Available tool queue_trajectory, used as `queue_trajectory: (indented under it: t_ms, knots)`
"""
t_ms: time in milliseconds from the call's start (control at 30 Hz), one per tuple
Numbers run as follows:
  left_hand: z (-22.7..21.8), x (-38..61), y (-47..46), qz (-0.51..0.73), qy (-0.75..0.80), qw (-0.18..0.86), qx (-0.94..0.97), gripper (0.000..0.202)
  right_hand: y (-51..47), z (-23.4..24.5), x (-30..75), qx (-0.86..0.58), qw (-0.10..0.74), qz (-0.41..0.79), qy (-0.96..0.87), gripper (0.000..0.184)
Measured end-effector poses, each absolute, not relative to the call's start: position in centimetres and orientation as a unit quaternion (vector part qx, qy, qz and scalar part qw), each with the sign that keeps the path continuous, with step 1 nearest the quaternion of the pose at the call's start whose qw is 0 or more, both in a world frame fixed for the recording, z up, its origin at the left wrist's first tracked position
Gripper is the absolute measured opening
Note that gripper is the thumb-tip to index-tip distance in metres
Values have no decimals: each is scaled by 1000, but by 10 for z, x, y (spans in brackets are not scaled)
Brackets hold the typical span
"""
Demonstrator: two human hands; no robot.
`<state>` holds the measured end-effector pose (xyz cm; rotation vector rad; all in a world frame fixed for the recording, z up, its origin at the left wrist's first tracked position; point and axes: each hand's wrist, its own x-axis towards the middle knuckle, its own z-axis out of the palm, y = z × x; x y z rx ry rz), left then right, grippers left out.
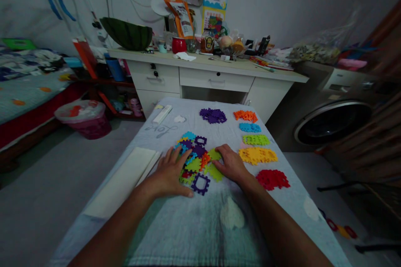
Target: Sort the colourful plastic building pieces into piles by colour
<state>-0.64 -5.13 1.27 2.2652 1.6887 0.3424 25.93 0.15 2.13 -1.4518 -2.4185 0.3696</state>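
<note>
A mixed pile of plastic interlocking tiles (193,163) with toothed edges lies on the cloth-covered table, in purple, green, blue, orange and red. My left hand (171,175) rests on the pile's left side, fingers spread, palm down. At the pile's right edge, my right hand (232,162) has its thumb and fingers curled about a green tile (214,154). Another green tile (214,172) lies just below the right thumb. Nearest me in the pile is a purple square frame tile (201,184); a smaller purple frame tile (201,140) sits at its far side.
Single-colour heaps line the table's right side: orange (245,116), blue (249,127), green (256,139), yellow (258,155) and red (273,180). A purple heap (213,115) lies farther back. At left are a folded white cloth (123,181) and a white strip-shaped object (162,114).
</note>
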Motion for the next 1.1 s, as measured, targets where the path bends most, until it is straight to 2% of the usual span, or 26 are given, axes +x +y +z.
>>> queue_trajectory:
  t_ms: [100, 167, 400, 733, 833, 933, 1100]
  knots:
    - [5, 4, -55, 101, 592, 150, 786, 139, 0, 23, 259, -494, 164, 130, -844, 35]
    - [2, 10, -55, 112, 598, 138, 782, 137, 1, 28, 260, -488, 185, 116, -845, 35]
    - [-7, 12, -49, 189, 582, 90, 786, 105, 32, 56, 298, -498, 219, 56, -837, 30]
    - [-1, 2, -40, 288, 557, 83, 774, 59, 93, 66, 369, -585, 93, 52, -804, 40]
    - [-2, -1, -38, 303, 564, 83, 763, 53, 97, 63, 367, -604, 80, 33, -793, 43]
    - [-2, -3, -35, 312, 570, 85, 756, 51, 85, 63, 354, -601, 101, 19, -793, 43]
    - [2, -4, -33, 314, 568, 90, 755, 49, 27, 67, 309, -473, 145, 107, -862, 38]
